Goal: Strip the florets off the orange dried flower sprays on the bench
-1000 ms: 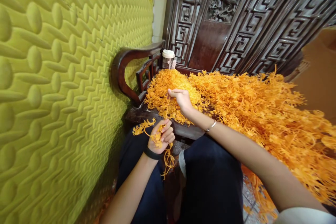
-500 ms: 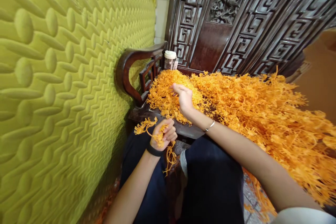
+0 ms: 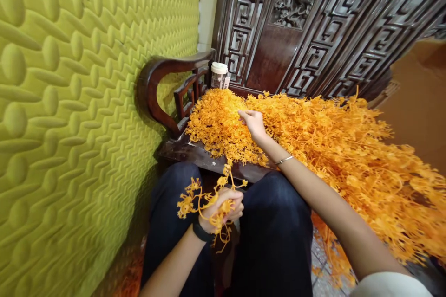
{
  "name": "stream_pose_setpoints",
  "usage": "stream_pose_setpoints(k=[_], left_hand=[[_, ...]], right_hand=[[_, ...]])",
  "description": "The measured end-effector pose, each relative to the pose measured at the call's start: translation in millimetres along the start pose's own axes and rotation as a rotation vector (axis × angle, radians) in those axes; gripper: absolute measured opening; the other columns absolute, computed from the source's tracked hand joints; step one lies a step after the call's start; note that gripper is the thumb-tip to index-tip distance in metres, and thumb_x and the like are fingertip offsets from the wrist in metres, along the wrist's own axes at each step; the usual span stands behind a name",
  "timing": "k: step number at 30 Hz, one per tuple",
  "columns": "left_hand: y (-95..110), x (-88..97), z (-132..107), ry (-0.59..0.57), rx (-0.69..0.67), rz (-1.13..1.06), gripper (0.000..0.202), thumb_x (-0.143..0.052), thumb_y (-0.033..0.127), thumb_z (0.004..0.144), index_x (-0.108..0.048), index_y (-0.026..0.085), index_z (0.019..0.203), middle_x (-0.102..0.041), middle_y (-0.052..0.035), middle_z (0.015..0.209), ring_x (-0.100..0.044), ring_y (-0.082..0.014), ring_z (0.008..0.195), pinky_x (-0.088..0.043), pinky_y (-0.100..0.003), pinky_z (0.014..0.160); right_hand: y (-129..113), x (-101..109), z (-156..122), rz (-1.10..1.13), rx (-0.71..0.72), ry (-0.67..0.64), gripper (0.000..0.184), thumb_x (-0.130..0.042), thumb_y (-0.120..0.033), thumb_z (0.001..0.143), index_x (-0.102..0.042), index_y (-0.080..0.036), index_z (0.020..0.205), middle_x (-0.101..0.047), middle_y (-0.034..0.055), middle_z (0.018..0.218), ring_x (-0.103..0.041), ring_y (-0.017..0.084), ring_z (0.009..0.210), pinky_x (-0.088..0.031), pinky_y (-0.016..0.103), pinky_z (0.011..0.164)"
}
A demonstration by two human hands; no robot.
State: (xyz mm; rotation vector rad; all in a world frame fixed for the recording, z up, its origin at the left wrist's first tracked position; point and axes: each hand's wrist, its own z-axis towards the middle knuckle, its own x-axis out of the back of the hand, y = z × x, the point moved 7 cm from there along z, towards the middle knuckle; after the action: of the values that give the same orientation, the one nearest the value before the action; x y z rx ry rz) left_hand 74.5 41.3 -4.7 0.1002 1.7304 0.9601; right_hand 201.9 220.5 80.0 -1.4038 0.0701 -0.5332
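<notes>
My left hand (image 3: pixel 225 209), with a black band at the wrist, is closed round an orange plastic flower sprig (image 3: pixel 191 197) above my lap. Thin stems and small blossoms stick out on both sides of the fist, some reaching up towards the bench edge. Over the smaller mound of orange plastic flowers (image 3: pixel 216 118), my right hand (image 3: pixel 256 125) is closed in a pinch, its fingertips at the mound's right side. What lies between those fingertips blends with the orange behind and cannot be made out.
A larger heap of orange sprigs (image 3: pixel 355 148) spreads to the right. The dark wooden bench (image 3: pixel 209 160) has a curved armrest (image 3: pixel 148 79) and a carved back (image 3: pixel 275 60). A white-lidded cup (image 3: pixel 219 74) stands in its corner. A yellow padded wall (image 3: pixel 87 102) rises on the left.
My left hand has come lower and nearer my lap, still closed on the sprig. My right hand has moved slightly right over the mound, its fingers now drawn into a pinch. The view has shifted.
</notes>
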Motion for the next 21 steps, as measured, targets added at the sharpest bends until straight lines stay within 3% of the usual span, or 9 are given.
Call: stream_pose_setpoints(k=[4,6,9,13,15,18,20,21], left_hand=[[7,2.4,-3,0.003,-0.042,-0.040,0.043,-0.055,0.033,0.073,-0.032,0.017,0.041,-0.021,0.0061,0.029,-0.016,-0.0027,0.029,-0.009,-0.022,0.038],[10,2.7,-4,-0.003,-0.069,-0.052,0.042,-0.055,0.031,0.072,-0.030,0.017,0.041,-0.020,0.0062,0.028,-0.016,-0.0027,0.028,-0.009,-0.022,0.038],[12,5.1,-5,0.014,-0.104,-0.061,0.042,-0.057,0.029,0.068,-0.029,0.017,0.041,-0.022,0.0064,0.028,-0.015,-0.0022,0.027,-0.009,-0.021,0.037],[11,8.6,-7,0.050,-0.101,-0.047,0.043,-0.063,0.030,0.063,-0.028,0.017,0.041,-0.024,0.0064,0.029,-0.017,-0.0015,0.027,-0.010,-0.021,0.037],[11,9.0,-7,0.049,-0.096,-0.037,0.043,-0.064,0.030,0.063,-0.029,0.017,0.041,-0.025,0.0064,0.029,-0.017,-0.0014,0.026,-0.010,-0.021,0.037],[11,9.5,-8,0.042,-0.100,-0.043,0.042,-0.063,0.029,0.063,-0.029,0.017,0.041,-0.025,0.0066,0.029,-0.017,-0.0014,0.027,-0.010,-0.021,0.037],[12,9.6,-8,0.036,-0.109,-0.049,0.040,-0.061,0.028,0.064,-0.030,0.017,0.041,-0.025,0.0067,0.029,-0.017,-0.0015,0.027,-0.010,-0.021,0.037],[12,9.3,-8,0.031,-0.113,-0.051,0.039,-0.060,0.027,0.065,-0.031,0.017,0.041,-0.025,0.0067,0.029,-0.017,-0.0015,0.027,-0.010,-0.021,0.037]], right_hand=[[2,-2,-3,0.114,-0.132,-0.017,0.013,-0.061,-0.022,0.073,-0.050,-0.016,0.075,-0.057,-0.0013,0.058,-0.045,0.007,0.045,-0.038,0.022,0.050],[5,-1,-6,0.164,-0.212,-0.023,0.023,-0.064,-0.019,0.071,-0.045,-0.017,0.084,-0.058,-0.0022,0.057,-0.048,0.008,0.043,-0.040,0.022,0.048],[7,1,-7,0.239,-0.249,0.003,0.028,-0.062,-0.010,0.069,-0.039,-0.019,0.082,-0.058,-0.0031,0.056,-0.055,0.010,0.047,-0.048,0.024,0.053],[13,2,-2,0.317,-0.215,0.043,0.026,-0.058,-0.004,0.066,-0.042,-0.018,0.081,-0.060,0.0003,0.068,-0.062,0.011,0.065,-0.053,0.028,0.075],[14,1,2,0.327,-0.171,0.047,0.030,-0.061,-0.005,0.064,-0.046,-0.015,0.088,-0.062,0.0068,0.089,-0.063,0.014,0.082,-0.050,0.030,0.085],[9,-1,4,0.294,-0.074,0.026,0.044,-0.064,-0.011,0.065,-0.049,-0.014,0.105,-0.051,0.0147,0.122,-0.055,0.020,0.109,-0.046,0.034,0.094],[-1,-5,1,0.267,0.009,-0.052,0.044,-0.064,-0.013,0.067,-0.052,-0.015,0.110,-0.047,0.0137,0.128,-0.050,0.021,0.117,-0.043,0.035,0.097],[-8,-11,-3,0.262,0.042,-0.155,0.042,-0.063,-0.014,0.068,-0.054,-0.015,0.109,-0.050,0.0126,0.126,-0.050,0.021,0.116,-0.043,0.035,0.097]])
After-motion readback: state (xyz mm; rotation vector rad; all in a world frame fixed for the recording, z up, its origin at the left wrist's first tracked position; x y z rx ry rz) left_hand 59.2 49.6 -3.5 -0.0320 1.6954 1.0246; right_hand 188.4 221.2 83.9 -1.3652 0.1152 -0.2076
